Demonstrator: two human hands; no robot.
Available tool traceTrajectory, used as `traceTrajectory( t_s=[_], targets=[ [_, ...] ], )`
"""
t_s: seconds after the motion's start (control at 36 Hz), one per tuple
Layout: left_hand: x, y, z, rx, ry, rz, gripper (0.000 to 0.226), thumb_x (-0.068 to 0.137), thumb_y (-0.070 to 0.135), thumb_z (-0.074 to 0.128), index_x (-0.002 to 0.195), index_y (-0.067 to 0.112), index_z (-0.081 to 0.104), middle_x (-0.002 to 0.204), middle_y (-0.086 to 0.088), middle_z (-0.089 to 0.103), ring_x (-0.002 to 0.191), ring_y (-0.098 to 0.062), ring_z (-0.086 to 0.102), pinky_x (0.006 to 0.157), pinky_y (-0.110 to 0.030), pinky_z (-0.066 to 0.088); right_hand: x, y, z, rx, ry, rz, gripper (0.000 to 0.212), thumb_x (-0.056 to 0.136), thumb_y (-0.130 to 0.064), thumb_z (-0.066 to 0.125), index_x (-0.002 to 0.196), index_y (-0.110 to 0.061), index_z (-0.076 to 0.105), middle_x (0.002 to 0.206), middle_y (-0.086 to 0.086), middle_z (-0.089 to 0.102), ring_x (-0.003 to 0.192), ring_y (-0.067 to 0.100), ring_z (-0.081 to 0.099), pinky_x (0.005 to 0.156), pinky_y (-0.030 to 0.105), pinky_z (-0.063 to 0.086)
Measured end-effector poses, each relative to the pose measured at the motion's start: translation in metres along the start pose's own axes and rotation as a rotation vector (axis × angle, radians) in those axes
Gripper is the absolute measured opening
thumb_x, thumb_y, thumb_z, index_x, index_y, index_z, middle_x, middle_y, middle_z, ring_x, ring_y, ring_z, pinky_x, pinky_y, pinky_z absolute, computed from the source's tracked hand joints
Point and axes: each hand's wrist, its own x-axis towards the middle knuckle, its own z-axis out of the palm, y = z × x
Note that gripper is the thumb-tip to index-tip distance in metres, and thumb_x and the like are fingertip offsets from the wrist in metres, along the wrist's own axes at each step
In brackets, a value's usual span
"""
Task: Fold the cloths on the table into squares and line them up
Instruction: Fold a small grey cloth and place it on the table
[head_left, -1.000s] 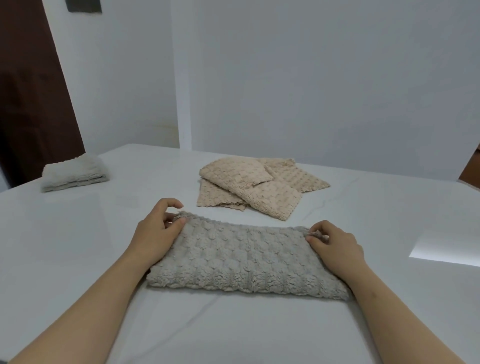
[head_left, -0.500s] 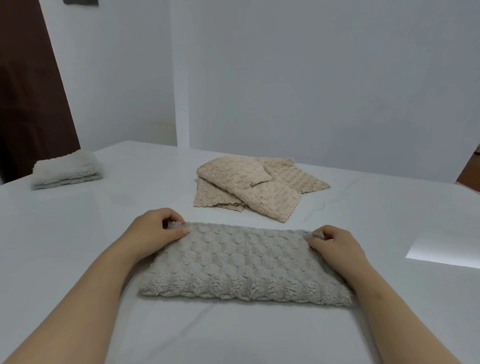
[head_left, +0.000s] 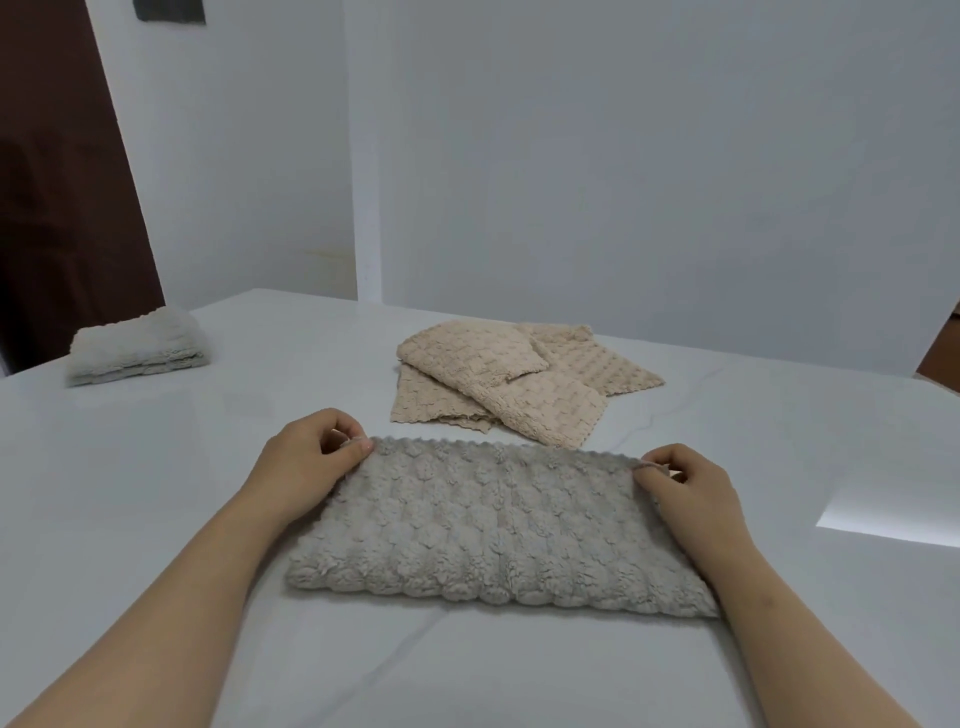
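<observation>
While grey cloth (head_left: 498, 525) lies flat, fingers (head_left: 360, 447) pinch far corners.

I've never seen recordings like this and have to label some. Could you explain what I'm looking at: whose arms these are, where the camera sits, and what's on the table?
There is no machine here. These are a person's two bare arms, filmed by a wide-angle camera worn on their head, looking forward and down. All the pictures come from that one view. On the white table lies a grey cloth, apparently folded once into a long rectangle. The left hand pinches its far left corner, and the right hand pinches its far right corner. Beyond it lies a loose pile of beige cloths, overlapping one another. At the far left sits a pale folded cloth, apart from the rest.
</observation>
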Motion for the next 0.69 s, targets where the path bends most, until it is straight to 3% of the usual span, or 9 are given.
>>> traceTrajectory(
  t_s=[0.11,0.19,0.25,0.36,0.44,0.5,0.56,0.61,0.69],
  targets=[
    [-0.001,-0.003,0.004,0.227,0.010,0.029,0.010,0.085,0.027,0.063,0.076,0.027,0.060,0.080,0.009,0.062,0.074,-0.002,0.053,0.060,-0.015,0.035,0.005,0.006,0.007,-0.274,-0.057,-0.005,0.010,0.084,-0.018,0.057,0.080,-0.026,0.062,0.081,-0.003,0.061,0.092,0.022,0.056,0.071,0.030,0.040],
    [0.001,-0.004,0.004,0.264,-0.011,0.006,0.005,0.087,0.030,0.060,0.087,0.027,0.056,0.080,0.009,0.058,0.075,-0.007,0.052,0.060,-0.017,0.035,0.007,0.007,0.009,-0.453,-0.101,0.026,0.027,0.086,-0.027,0.053,0.112,-0.028,0.060,0.103,0.000,0.062,0.109,0.025,0.051,0.085,0.032,0.040],
    [0.002,-0.004,0.004,0.307,-0.046,-0.028,0.008,0.089,0.033,0.058,0.094,0.027,0.054,0.079,0.009,0.057,0.081,-0.012,0.053,0.062,-0.022,0.037,0.007,0.005,0.009,-0.532,-0.126,0.035,0.033,0.087,-0.030,0.050,0.120,-0.026,0.056,0.115,0.001,0.061,0.111,0.026,0.050,0.088,0.032,0.039],
    [0.004,-0.004,0.004,0.347,-0.074,-0.060,0.011,0.089,0.034,0.057,0.080,0.027,0.060,0.083,0.008,0.061,0.092,-0.019,0.056,0.079,-0.031,0.044,0.008,0.003,0.009,-0.592,-0.164,0.053,0.019,0.089,-0.031,0.046,0.104,-0.023,0.056,0.104,0.003,0.062,0.100,0.026,0.050,0.079,0.031,0.035],
    [0.003,-0.002,0.003,0.230,-0.026,-0.038,0.016,0.089,0.029,0.058,0.073,0.028,0.055,0.081,0.005,0.061,0.084,-0.018,0.054,0.068,-0.028,0.041,0.008,0.004,0.007,-0.529,-0.153,0.020,0.007,0.090,-0.029,0.049,0.085,-0.025,0.050,0.090,-0.001,0.060,0.092,0.023,0.049,0.074,0.030,0.032],
    [0.002,0.001,0.002,0.126,0.014,-0.018,0.017,0.089,0.026,0.058,0.073,0.027,0.053,0.076,0.004,0.059,0.075,-0.018,0.052,0.060,-0.026,0.037,0.007,0.006,0.004,-0.414,-0.146,-0.011,0.014,0.090,-0.027,0.052,0.077,-0.026,0.046,0.080,-0.006,0.058,0.086,0.021,0.052,0.074,0.032,0.034],
    [0.001,0.003,0.002,0.037,0.027,-0.004,0.016,0.090,0.026,0.057,0.075,0.025,0.054,0.069,0.003,0.059,0.064,-0.016,0.050,0.057,-0.026,0.035,0.005,0.007,0.002,-0.237,-0.136,-0.028,0.016,0.091,-0.023,0.053,0.076,-0.023,0.045,0.071,-0.006,0.055,0.069,0.016,0.051,0.073,0.035,0.038],
    [0.000,0.005,0.003,-0.014,0.014,0.013,0.012,0.091,0.026,0.056,0.079,0.026,0.057,0.062,0.002,0.058,0.057,-0.015,0.047,0.055,-0.027,0.035,0.003,0.007,0.001,-0.078,-0.141,-0.023,0.012,0.092,-0.018,0.052,0.081,-0.021,0.048,0.065,-0.004,0.053,0.053,0.012,0.043,0.058,0.028,0.037],
    [-0.001,0.005,0.002,-0.066,-0.017,0.015,0.015,0.090,0.026,0.058,0.078,0.034,0.062,0.059,0.004,0.056,0.053,-0.014,0.044,0.053,-0.026,0.034,0.002,0.007,0.000,0.010,-0.142,-0.059,0.016,0.091,-0.014,0.053,0.086,-0.029,0.055,0.065,-0.004,0.053,0.054,0.011,0.042,0.054,0.024,0.033]
  ],
)
